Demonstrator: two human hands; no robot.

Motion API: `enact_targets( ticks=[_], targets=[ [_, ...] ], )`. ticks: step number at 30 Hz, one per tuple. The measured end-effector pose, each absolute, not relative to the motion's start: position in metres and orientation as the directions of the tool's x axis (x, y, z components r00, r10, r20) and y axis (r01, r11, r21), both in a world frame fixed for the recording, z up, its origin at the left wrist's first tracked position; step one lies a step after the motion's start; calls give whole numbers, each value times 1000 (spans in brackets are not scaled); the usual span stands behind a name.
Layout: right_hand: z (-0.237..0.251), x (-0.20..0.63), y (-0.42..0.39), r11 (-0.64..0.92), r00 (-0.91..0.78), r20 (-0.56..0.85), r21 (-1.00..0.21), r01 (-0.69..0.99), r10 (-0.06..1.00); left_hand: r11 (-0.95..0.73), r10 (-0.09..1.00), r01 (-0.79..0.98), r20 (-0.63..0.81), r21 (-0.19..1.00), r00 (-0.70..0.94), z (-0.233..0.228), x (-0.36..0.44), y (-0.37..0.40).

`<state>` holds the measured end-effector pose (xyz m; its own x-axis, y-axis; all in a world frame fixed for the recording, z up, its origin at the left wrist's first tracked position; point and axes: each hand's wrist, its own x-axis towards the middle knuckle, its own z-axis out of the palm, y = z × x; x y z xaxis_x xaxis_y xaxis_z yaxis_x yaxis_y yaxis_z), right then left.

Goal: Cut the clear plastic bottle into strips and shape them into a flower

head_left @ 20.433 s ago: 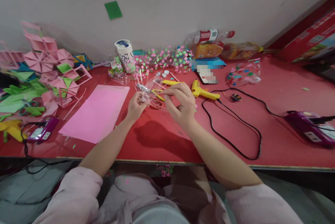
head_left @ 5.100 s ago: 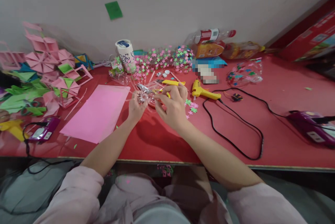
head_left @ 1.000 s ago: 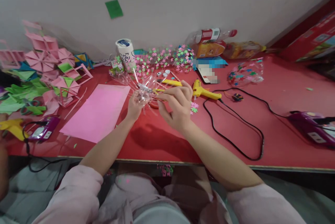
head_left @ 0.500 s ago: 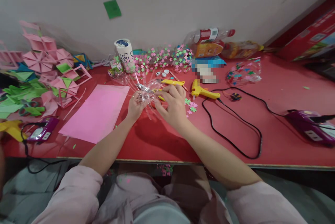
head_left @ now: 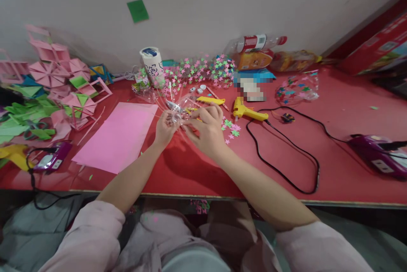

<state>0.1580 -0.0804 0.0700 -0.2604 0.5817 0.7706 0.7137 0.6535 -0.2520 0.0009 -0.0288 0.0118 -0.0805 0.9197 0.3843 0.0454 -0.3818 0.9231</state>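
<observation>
My left hand (head_left: 165, 128) is closed around a clear plastic bottle piece (head_left: 177, 118) with a round ring at its centre and thin strips splaying outward. At its right side, my right hand (head_left: 207, 127) pinches one of the clear strips between thumb and fingers. Behind the piece lie a yellow utility knife (head_left: 210, 100) and what look like metal blades of a tool (head_left: 172, 105), partly hidden by the strips. Pink and green paper stars (head_left: 233, 128) are scattered just right of my right hand.
Pink paper sheets (head_left: 118, 138) lie at left, beside folded paper shapes (head_left: 47, 74). A yellow glue gun (head_left: 249, 110) with a black cord rests at right, near a purple power strip (head_left: 378, 153). A white can (head_left: 151, 66) and plastic bottles (head_left: 259, 43) stand or lie by the wall.
My right hand has shifted slightly left, closer to the ring of the plastic piece, its fingers drawn in on a strip. My left hand keeps its hold.
</observation>
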Motion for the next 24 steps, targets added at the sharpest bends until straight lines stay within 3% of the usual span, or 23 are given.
enact_targets(
  ticks=[4, 12, 18, 24],
  targets=[
    [67, 156, -81, 703, -319, 776, -215, 678, 545, -373, 919, 10, 371, 928, -136, 16, 1, -30],
    [62, 148, -79, 737, -436, 697, -197, 647, 569, -299, 946, -74, 285, 951, -152, 17, 5, -33],
    [72, 158, -80, 680, -316, 731, -267, 683, 605, -361, 922, -8, 356, 933, -153, 16, 0, -29],
    [77, 165, -77, 622, -192, 766, -318, 715, 613, -345, 927, -4, 340, 939, -158, 17, 2, -30]
  ],
)
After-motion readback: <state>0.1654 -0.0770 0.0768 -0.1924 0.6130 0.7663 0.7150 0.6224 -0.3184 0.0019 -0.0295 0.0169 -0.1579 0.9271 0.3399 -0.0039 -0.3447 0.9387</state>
